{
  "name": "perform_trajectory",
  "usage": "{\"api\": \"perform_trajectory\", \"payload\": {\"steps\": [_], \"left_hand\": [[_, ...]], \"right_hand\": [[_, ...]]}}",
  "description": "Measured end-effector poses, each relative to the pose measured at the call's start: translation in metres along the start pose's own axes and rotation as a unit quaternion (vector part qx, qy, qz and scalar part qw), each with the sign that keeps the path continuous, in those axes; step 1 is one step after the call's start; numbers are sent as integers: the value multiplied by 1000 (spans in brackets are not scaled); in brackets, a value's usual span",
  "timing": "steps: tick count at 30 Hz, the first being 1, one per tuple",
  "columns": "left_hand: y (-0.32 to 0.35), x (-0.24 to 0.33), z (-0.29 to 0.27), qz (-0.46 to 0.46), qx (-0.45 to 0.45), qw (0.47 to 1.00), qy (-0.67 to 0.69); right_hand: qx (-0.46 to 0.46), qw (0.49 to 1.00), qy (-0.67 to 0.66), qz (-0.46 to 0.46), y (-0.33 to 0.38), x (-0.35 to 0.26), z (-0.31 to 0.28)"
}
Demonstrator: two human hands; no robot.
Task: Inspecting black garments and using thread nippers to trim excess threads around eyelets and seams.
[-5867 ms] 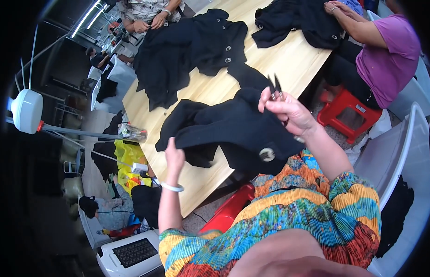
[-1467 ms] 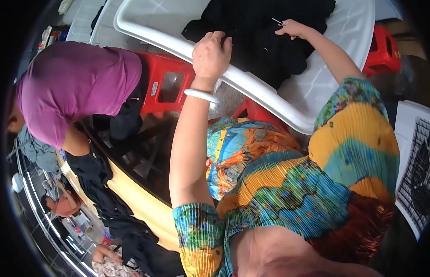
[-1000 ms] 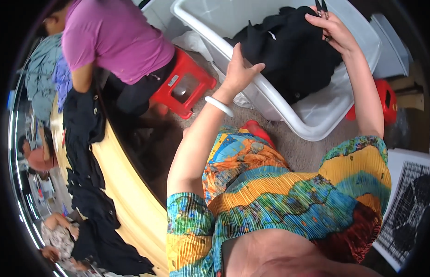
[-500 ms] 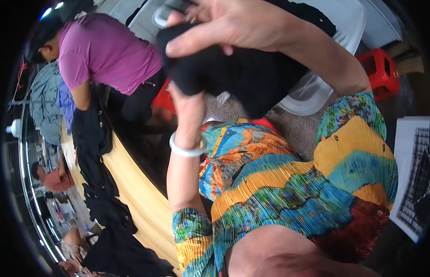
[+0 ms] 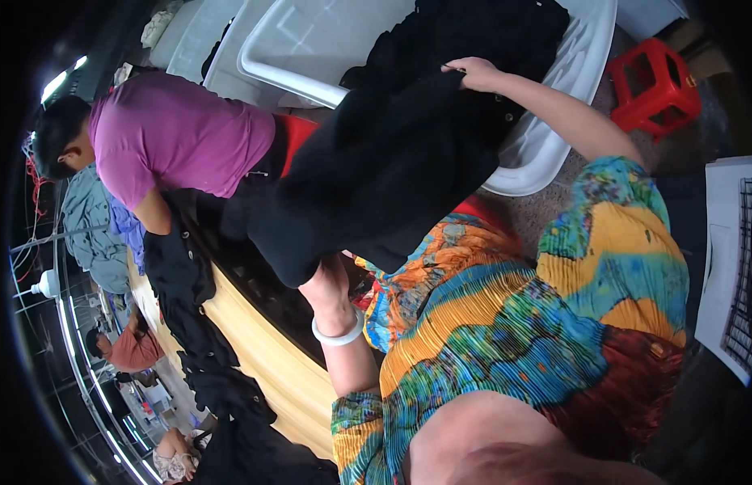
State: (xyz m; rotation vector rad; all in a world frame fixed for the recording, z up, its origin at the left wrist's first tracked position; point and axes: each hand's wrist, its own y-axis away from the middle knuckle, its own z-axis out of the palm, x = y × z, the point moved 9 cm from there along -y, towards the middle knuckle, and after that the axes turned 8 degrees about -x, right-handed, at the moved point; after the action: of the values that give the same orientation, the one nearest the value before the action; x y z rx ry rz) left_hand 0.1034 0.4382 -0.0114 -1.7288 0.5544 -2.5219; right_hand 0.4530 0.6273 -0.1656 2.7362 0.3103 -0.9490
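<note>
Matte black cloth garment point(image 5: 376, 178) slanting out over a white plastic tub point(image 5: 521, 183)

The garment is filling the middle as one broad, soft sheet, nearly uniform in tone, its lower left end drooping in a rounded fold above the multicoloured pleated dress point(image 5: 505, 356). Its upper part is merging by colour with a heaped pile of black cloth point(image 5: 489, 32) inside the tub, so the boundary cannot be told.

The tub's raised rim is showing at the left and the lower right corner, while the garment is hiding the near stretch between. The pale wooden table point(image 5: 271, 356) is running diagonally at lower left, well apart from the tub; a co-worker in a purple top point(image 5: 182, 133) is taking up room beside it. Rightward, grey floor point(image 5: 545, 208) is showing between the tub's corner and a red plastic stool point(image 5: 675, 77).

The bare right hand point(image 5: 477, 74) is pinching the garment's upper edge, fingers drawn together. The bare left hand point(image 5: 323, 287) is reaching under the drooping end; its fingers are hidden, so its grip cannot be told. A white ring bracelet point(image 5: 339, 338) is circling that wrist.
</note>
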Motion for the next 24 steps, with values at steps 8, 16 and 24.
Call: {"api": "perform_trajectory", "payload": {"steps": [8,16,24], "left_hand": [[12,91,-25,59,114,988,85],[125,169,-137,64,222,964,133],[420,255,-213,141,531,834,51]], "right_hand": [[207,964,-151,-73,27,-86,-112],[240,938,-198,-152,61,-251,-197],[-51,848,-265,-456,55,-520,-22]]}}
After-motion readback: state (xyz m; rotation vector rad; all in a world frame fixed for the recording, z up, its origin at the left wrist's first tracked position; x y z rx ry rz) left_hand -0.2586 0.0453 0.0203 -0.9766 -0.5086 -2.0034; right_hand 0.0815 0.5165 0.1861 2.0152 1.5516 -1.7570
